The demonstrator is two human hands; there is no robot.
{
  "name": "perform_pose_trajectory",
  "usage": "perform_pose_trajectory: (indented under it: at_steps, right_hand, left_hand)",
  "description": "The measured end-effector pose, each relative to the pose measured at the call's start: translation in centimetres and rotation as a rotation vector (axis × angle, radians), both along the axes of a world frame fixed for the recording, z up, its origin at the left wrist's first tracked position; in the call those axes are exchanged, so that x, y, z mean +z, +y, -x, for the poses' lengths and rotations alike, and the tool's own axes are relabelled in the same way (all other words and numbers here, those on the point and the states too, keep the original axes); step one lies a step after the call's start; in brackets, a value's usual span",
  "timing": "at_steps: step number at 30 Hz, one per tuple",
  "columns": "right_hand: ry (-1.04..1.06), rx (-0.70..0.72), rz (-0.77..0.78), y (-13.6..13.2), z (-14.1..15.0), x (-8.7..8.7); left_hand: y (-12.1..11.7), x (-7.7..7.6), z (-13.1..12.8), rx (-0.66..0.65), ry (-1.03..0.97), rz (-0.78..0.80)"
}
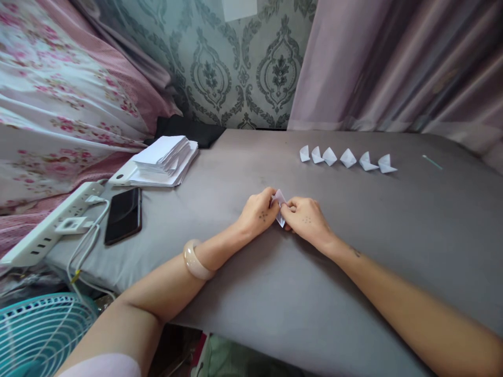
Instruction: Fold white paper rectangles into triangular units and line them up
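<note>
A small folded white paper (pixel 280 197) is pinched between my two hands over the middle of the grey-covered table. My left hand (pixel 259 212) grips its left side, with the fingertips partly hidden behind it. On the other side my right hand (pixel 308 217) is closed on the paper, thumb toward the middle. The paper looks diamond-shaped, and its lower tip points toward me. Beyond my hands, to the right, several folded paper boats (pixel 348 158) stand in a row.
A stack of white paper (pixel 161 159) lies at the back left. Nearer are a phone (pixel 123 215) and a white power strip (pixel 51 225) with cables. A teal fan (pixel 43 335) stands at lower left. A thin stick (pixel 432 162) lies at far right.
</note>
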State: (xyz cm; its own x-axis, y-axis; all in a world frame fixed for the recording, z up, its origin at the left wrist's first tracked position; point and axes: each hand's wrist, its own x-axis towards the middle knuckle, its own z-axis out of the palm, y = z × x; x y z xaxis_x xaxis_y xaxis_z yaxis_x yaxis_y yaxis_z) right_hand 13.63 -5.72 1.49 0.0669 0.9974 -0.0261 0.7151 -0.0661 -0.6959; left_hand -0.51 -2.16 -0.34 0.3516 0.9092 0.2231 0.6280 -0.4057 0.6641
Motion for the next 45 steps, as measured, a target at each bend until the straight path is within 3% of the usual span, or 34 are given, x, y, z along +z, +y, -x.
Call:
perform_pose_trajectory:
  at_steps: [9, 17, 24, 34, 38, 41, 45]
  right_hand:
    - [0.002, 0.014, 0.024, 0.0, 0.1, 0.2]
    - [-0.002, 0.053, -0.082, 0.2, -0.4, -0.5]
    - [-0.137, 0.053, -0.09, 0.2, -0.2, -0.2]
    - [-0.237, 0.142, -0.221, 0.5, -1.1, -0.4]
    - [-0.101, 0.159, -0.2, 1.0, -1.6, -0.6]
    - [0.198, 0.143, -0.038, 1.3, -1.8, -0.7]
    - [0.603, 0.02, 0.183, 1.1, -1.9, -0.1]
  left_hand:
    - [0.0, 0.4, -0.1, 0.017, 0.041, 0.004]
    - [0.0, 1.0, 0.2, -0.065, -0.108, 0.123]
    - [0.0, 0.8, 0.2, -0.094, -0.147, 0.096]
    - [0.6, -0.1, 0.5, -0.116, -0.317, 0.246]
    - [0.9, -0.5, 0.5, -0.15, -0.365, 0.27]
    - [1.1, -0.8, 0.6, -0.139, -0.373, 0.194]
    - [1.3, -0.8, 0.6, -0.03, -0.416, 0.089]
